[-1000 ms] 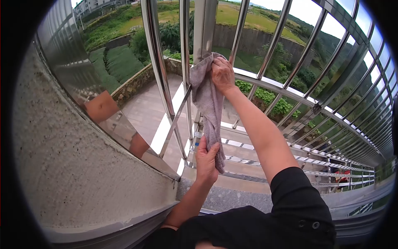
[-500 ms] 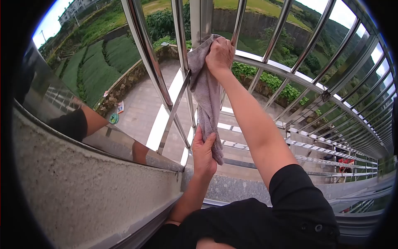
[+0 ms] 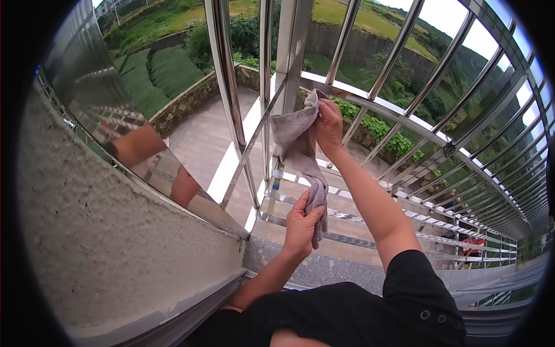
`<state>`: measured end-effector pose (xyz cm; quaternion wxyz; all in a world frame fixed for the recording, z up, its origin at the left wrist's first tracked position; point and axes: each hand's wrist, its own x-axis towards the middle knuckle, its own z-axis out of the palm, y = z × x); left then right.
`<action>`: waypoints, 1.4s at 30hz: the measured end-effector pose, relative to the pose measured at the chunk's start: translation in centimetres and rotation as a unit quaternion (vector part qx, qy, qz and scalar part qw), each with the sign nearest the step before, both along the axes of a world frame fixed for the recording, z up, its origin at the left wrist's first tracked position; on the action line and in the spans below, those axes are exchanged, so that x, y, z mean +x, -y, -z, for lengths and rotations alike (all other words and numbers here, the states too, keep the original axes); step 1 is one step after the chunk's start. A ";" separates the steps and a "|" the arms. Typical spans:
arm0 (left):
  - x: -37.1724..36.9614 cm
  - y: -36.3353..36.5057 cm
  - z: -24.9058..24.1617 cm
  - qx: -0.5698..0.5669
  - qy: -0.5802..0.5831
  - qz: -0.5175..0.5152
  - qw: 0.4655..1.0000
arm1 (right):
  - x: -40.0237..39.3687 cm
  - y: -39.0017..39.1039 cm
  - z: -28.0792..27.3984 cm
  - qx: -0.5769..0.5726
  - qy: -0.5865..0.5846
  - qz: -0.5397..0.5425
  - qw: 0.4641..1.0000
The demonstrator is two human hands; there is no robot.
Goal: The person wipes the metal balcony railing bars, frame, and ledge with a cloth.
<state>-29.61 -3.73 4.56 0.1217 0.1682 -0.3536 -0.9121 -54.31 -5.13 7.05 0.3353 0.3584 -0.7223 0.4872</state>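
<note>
A greyish-purple towel point(image 3: 299, 130) hangs stretched between my two hands, in front of the shiny metal corner post point(image 3: 292, 55). My right hand point(image 3: 328, 124) is closed on its upper end, close to the horizontal rail. Lower down, my left hand point(image 3: 302, 225) grips the bunched, twisted lower part, with the thumb across the cloth and a short tail hanging below. The towel's upper part is spread into a loose flap that overlaps the post and rail in this view.
Polished vertical bars point(image 3: 225, 75) and a curved railing point(image 3: 399, 110) enclose the space. Flat metal slats point(image 3: 352, 217) run below. A rough plaster wall point(image 3: 115, 231) with a reflective metal panel point(image 3: 144, 144) stands at left, beside a speckled stone ledge point(image 3: 341, 269).
My right hand has come down along the post with the towel's upper end. My left hand has moved lower and slightly right. The towel's upper part now hangs looser, and the view has shifted.
</note>
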 end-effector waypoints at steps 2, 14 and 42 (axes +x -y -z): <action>0.1 -0.2 0.2 0.002 -0.008 0.024 1.000 | 0.4 -0.5 1.0 -0.058 0.092 0.001 0.994; -0.1 2.7 -1.0 -0.039 -0.048 -0.018 0.998 | -0.1 7.5 -12.4 0.515 -0.128 0.040 0.847; -0.5 2.8 0.6 -0.069 -0.005 -0.044 0.997 | 0.1 8.8 -10.0 0.552 -0.280 0.140 0.773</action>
